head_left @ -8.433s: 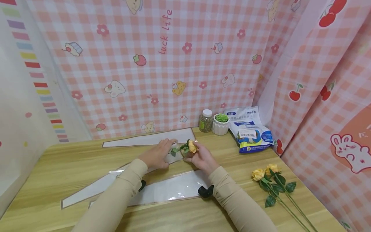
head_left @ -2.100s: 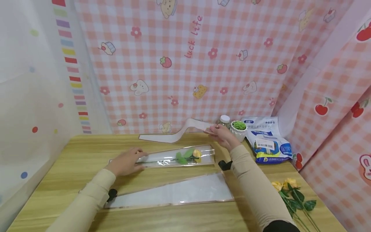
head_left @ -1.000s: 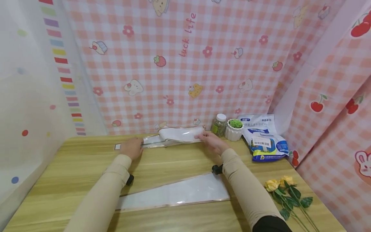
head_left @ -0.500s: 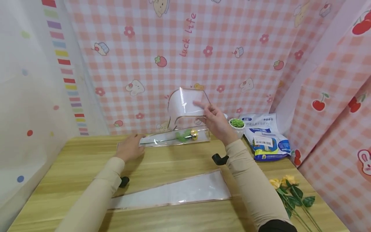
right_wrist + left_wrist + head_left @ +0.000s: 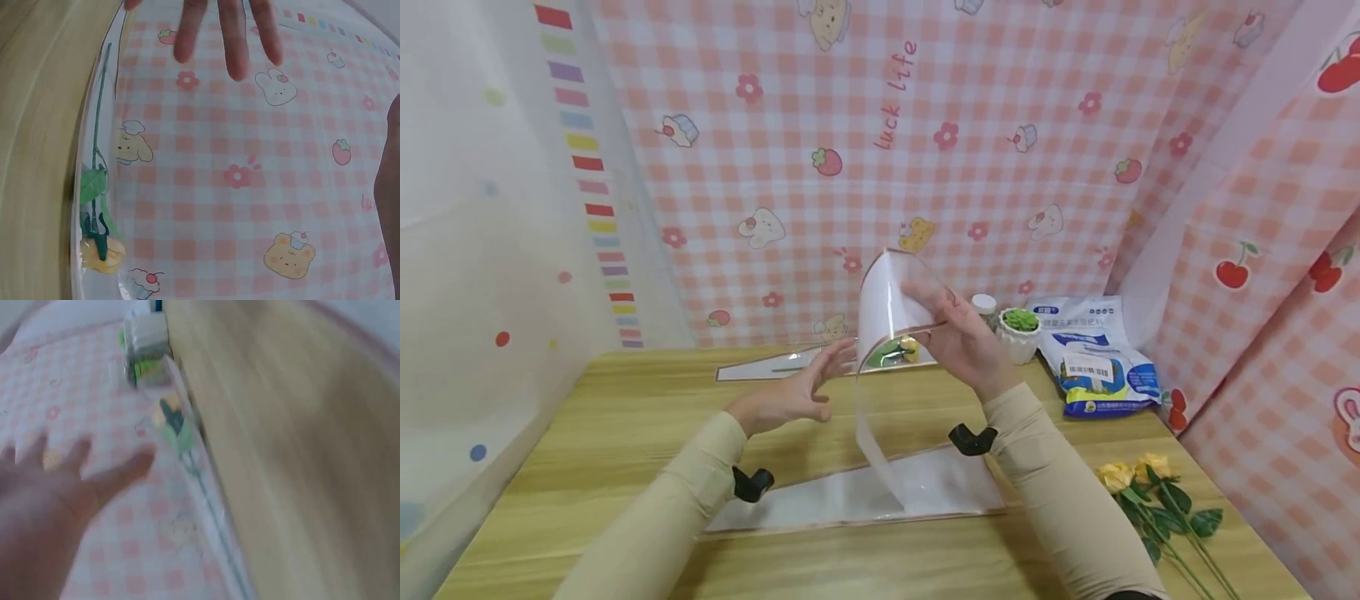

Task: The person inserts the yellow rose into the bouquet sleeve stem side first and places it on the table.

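Curled sleeve [image 5: 877,307] seemingly in the grip of the right hand [image 5: 972,343], spread-fingered left hand [image 5: 790,398] beside it.

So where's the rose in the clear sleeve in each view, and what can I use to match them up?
Head: the rose is just below centre, bloom to the right, partly behind the raised sleeve.
Left wrist: the rose has its bloom upper left of centre, stem running down to the bottom edge.
Right wrist: the rose is along the left side, bloom low, stem upward.
Shared landmark: the checked cloth.
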